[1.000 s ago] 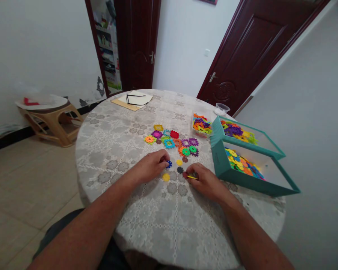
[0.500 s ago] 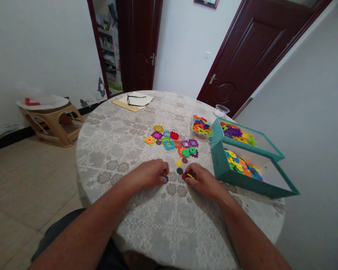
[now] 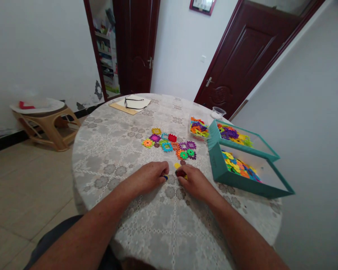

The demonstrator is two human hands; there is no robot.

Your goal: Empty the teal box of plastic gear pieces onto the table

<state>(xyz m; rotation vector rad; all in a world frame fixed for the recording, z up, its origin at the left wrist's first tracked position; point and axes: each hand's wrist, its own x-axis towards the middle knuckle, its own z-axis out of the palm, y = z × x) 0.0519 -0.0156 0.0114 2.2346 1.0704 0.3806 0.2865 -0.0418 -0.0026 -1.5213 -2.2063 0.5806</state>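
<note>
here our left hand pinches a blue disc, poking rightward; our right hand pinches a dark red disc, tilt unclear; the wall frame's marks are unreadable.

Your left hand has drawn the blue disc away from the gears, toward you, and covers where a yellow disc lay. Your right hand has edged nearer the gears, fingertips now at the black disc.
</note>
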